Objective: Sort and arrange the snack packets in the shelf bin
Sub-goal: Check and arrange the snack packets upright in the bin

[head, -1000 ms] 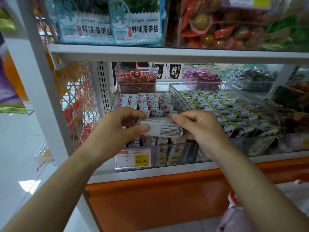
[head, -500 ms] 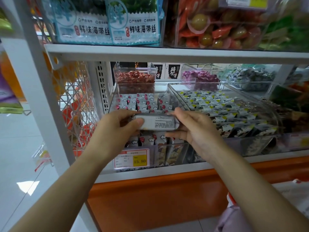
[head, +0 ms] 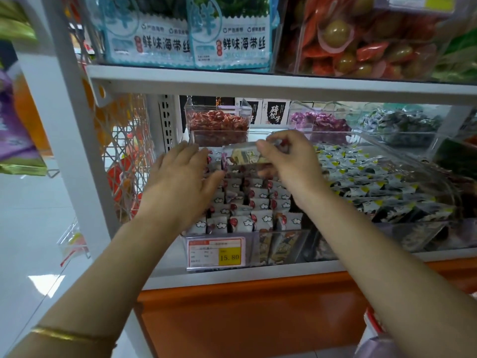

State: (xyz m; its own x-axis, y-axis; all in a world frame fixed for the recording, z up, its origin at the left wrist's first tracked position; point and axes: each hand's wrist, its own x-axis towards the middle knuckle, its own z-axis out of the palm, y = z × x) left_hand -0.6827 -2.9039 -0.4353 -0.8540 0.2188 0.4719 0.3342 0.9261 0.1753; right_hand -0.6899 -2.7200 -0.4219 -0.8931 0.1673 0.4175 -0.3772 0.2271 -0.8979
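A clear shelf bin (head: 273, 237) on the lower shelf holds rows of small white snack packets (head: 258, 202) with red dots and cloud prints. My right hand (head: 291, 158) pinches one small packet (head: 244, 157) by its right end, above the far part of the bin. My left hand (head: 180, 179) hovers just left of that packet with its fingers spread and straight, over the bin's left side, and holds nothing.
A price tag (head: 215, 253) reading 15.80 hangs on the bin's front. To the right lies a bin of yellow-marked dark packets (head: 374, 182). Behind stand bins of red sweets (head: 218, 125) and purple sweets (head: 320, 122). An upper shelf board (head: 258, 83) overhangs closely.
Both hands moved forward, deeper over the bin. My left hand let go of the packet and opened; my right hand alone now holds it, turned so its printed face shows.
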